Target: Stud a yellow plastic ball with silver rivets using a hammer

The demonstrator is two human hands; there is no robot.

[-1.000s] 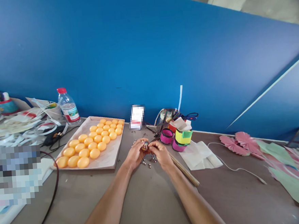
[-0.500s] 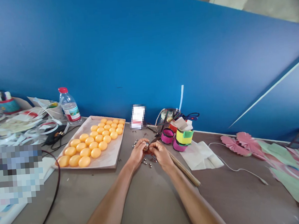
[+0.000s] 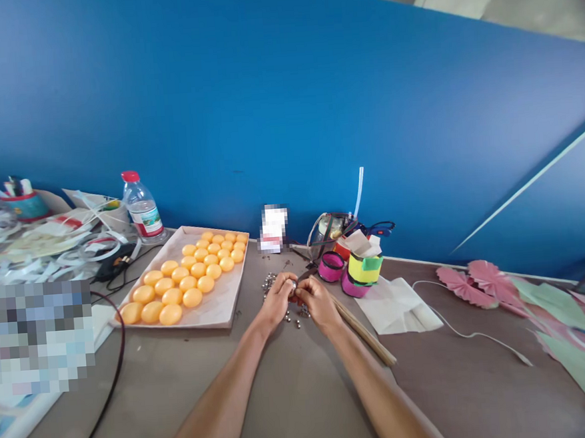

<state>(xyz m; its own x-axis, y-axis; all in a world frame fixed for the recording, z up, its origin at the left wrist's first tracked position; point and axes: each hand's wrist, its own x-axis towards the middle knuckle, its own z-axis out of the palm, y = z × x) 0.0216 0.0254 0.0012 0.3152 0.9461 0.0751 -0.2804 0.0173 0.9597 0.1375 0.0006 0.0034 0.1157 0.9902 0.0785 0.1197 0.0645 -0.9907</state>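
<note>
My left hand (image 3: 277,301) is closed in a pinch on a small round silver bead or bell (image 3: 294,285). Close against it, my right hand (image 3: 319,302) has thumb and fingers pressed together at the right side of that piece; what lies between its fingertips is too small to make out. More small shiny silver beads or bells (image 3: 298,324) lie loose on the table around both hands, with a cluster behind my left hand. A bundle of thin tan sticks (image 3: 368,337) runs along the table just right of my right wrist.
A shallow box (image 3: 216,311) with rows of orange balls (image 3: 192,297) stands left. Behind it is a red-capped bottle (image 3: 144,209). To the right are magenta and yellow bands (image 3: 363,271), white paper (image 3: 401,308), a white cable (image 3: 473,333) and pink folded paper (image 3: 492,282). A blue partition (image 3: 264,101) rises behind.
The view has shifted slightly, so everything sits a little further right. My fingertips have shifted a little around the small silver piece, and both hands stay together.
</note>
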